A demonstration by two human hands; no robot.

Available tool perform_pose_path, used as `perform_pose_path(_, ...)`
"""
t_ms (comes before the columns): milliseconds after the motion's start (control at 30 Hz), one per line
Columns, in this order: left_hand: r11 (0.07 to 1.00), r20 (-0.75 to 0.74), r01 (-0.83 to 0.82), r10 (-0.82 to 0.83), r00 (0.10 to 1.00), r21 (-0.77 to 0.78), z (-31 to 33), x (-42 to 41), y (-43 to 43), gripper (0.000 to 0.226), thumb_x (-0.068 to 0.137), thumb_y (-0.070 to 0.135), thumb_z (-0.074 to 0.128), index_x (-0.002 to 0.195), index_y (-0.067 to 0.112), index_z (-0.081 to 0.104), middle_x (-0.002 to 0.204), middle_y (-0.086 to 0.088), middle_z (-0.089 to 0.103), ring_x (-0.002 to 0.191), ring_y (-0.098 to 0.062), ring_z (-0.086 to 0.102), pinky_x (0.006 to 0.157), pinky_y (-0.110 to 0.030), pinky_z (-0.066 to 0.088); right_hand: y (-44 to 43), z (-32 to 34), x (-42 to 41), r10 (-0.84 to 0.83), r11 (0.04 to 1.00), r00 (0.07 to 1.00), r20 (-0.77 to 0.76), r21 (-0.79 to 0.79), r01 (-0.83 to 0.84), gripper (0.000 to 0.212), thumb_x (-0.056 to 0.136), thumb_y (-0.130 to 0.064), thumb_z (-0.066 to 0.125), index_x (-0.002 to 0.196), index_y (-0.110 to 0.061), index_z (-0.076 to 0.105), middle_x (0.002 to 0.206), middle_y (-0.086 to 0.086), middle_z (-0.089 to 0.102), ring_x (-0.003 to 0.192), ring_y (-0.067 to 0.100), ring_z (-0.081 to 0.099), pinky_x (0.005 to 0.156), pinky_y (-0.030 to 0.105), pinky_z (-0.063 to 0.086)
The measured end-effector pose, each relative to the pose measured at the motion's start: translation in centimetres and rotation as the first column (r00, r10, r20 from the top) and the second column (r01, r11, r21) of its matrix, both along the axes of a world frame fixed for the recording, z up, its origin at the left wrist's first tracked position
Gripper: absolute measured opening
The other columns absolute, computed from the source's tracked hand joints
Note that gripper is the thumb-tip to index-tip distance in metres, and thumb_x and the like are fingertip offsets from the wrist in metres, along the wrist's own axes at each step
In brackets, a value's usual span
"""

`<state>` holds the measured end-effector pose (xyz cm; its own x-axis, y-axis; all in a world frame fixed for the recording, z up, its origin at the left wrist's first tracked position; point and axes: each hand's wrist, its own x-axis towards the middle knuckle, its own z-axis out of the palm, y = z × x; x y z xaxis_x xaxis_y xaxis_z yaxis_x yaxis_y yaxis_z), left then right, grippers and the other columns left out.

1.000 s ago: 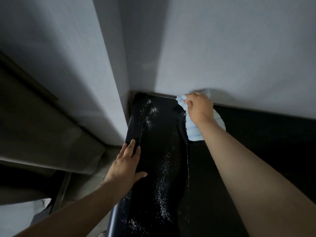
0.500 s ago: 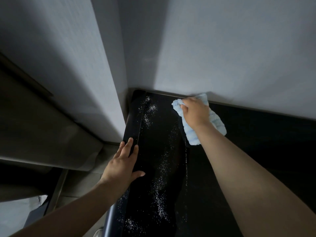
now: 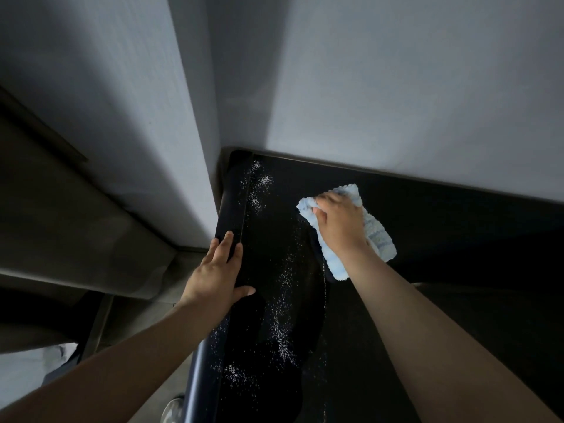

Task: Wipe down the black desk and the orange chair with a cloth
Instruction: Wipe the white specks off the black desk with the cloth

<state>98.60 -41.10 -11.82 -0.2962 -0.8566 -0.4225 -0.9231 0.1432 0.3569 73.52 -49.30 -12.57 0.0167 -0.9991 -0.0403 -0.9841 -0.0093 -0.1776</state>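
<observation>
Cloth: light blue, bunched, lying on the black worktop near its back edge, somewhat right of the far-left corner.

Progress, my read: the desk wipe is midway at best. The area right of the cloth looks clean and matte. The left band carries white specks scattered from the far corner down toward the near edge (crumbs or powder, can't tell which), and a thin line of them runs down from under the cloth. That whole left band is left to do, probably the rounded left rim too. No orange chair in view, so I'd count it as pending.

Hands:
- The right hand sits on top of the cloth. Its fingers curl over the front fold and grip it, and the palm presses it onto the worktop.
- The left hand has straight fingers lying along the worktop's left rim, thumb spread onto the top surface. It holds nothing and looks like a brace.

A grey wall rises just behind the back edge, close to the cloth.
</observation>
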Motion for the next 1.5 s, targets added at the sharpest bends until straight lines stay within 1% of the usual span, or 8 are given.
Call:
perform_pose_path(267,0.999,0.013,0.015,-0.016,1.000,0.042,0.6,0.1,-0.3,0.091,0.086,0.051,0.062,0.154,0.017,0.012,0.161,-0.004,-0.011,0.149,-0.027,-0.002,0.117,-0.039,0.024,3.7,-0.1,0.5,-0.033,0.999,0.999,-0.004,0.023,0.033,0.030,0.098,-0.027,0.044,0.124,-0.023,0.058,0.130,-0.006,0.055,0.125,0.017,0.044,0.099,0.042,0.034)
perform_pose_path(500,0.999,0.055,0.027,-0.029,0.998,0.033,0.5,0.0,-0.2,0.094,0.084,0.053,0.063,0.154,0.017,0.011,0.161,-0.004,-0.009,0.149,-0.027,0.000,0.117,-0.039,0.025,6.3,-0.1,0.8,-0.041,0.999,0.999,0.006,0.018,0.041,0.030,0.097,-0.026,0.047,0.124,-0.022,0.059,0.130,-0.007,0.056,0.124,0.016,0.045,0.098,0.042,0.034)
perform_pose_path(700,0.995,0.139,0.092,-0.086,0.987,-0.039,0.9,0.3,0.2,0.095,0.084,0.060,0.058,0.154,0.017,0.011,0.161,-0.006,-0.009,0.149,-0.029,-0.005,0.121,-0.043,0.006,8.7,-0.1,1.1,-0.055,0.998,0.998,0.012,0.001,0.055,0.029,0.096,-0.023,0.049,0.122,-0.023,0.061,0.127,-0.007,0.058,0.123,0.015,0.047,0.095,0.040,0.036)
perform_pose_path(967,0.981,0.083,0.190,-0.193,0.978,0.037,1.0,0.8,5.1,0.105,0.082,0.062,0.059,0.154,0.015,0.000,0.160,-0.004,-0.019,0.147,-0.028,-0.016,0.120,-0.039,0.001,11.0,-0.1,1.6,-0.085,0.996,0.996,0.019,0.027,0.084,0.030,0.096,-0.024,0.048,0.123,-0.024,0.060,0.128,-0.009,0.057,0.124,0.013,0.045,0.096,0.039,0.034)
perform_pose_path(1067,0.978,0.102,0.204,-0.208,0.973,0.052,1.2,0.7,6.6,0.108,0.080,0.063,0.061,0.154,0.016,-0.003,0.159,-0.006,-0.023,0.146,-0.030,-0.020,0.121,-0.044,-0.003,11.8,0.0,1.8,-0.088,0.996,0.996,0.021,0.025,0.088,0.030,0.096,-0.023,0.049,0.123,-0.023,0.060,0.128,-0.009,0.057,0.123,0.013,0.046,0.096,0.039,0.034)
perform_pose_path(1200,0.971,0.152,0.225,-0.235,0.960,0.078,1.1,0.5,8.2,0.115,0.076,0.066,0.062,0.153,0.015,-0.007,0.157,-0.007,-0.027,0.144,-0.033,-0.024,0.120,-0.048,-0.002,13.3,0.0,2.1,-0.102,0.995,0.994,0.047,0.013,0.101,0.028,0.095,-0.022,0.049,0.120,-0.022,0.062,0.125,-0.009,0.058,0.122,0.013,0.047,0.094,0.041,0.036)
perform_pose_path(1367,0.974,0.100,0.218,-0.224,0.969,0.070,0.7,1.0,8.8,0.122,0.072,0.064,0.069,0.153,0.014,-0.008,0.157,-0.004,-0.028,0.145,-0.028,-0.024,0.121,-0.041,0.001,15.3,0.0,2.4,-0.116,0.993,0.992,0.039,0.030,0.115,0.029,0.095,-0.023,0.049,0.121,-0.023,0.062,0.126,-0.010,0.058,0.122,0.012,0.047,0.095,0.041,0.037)
perform_pose_path(1500,0.973,0.078,0.224,-0.228,0.970,0.061,0.4,1.2,8.8,0.124,0.070,0.064,0.070,0.153,0.013,-0.006,0.158,-0.003,-0.026,0.145,-0.028,-0.023,0.121,-0.040,0.001,17.6,0.2,2.7,-0.131,0.991,0.991,0.039,0.036,0.130,0.028,0.096,-0.024,0.048,0.120,-0.023,0.062,0.125,-0.010,0.058,0.121,0.012,0.048,0.094,0.040,0.038)
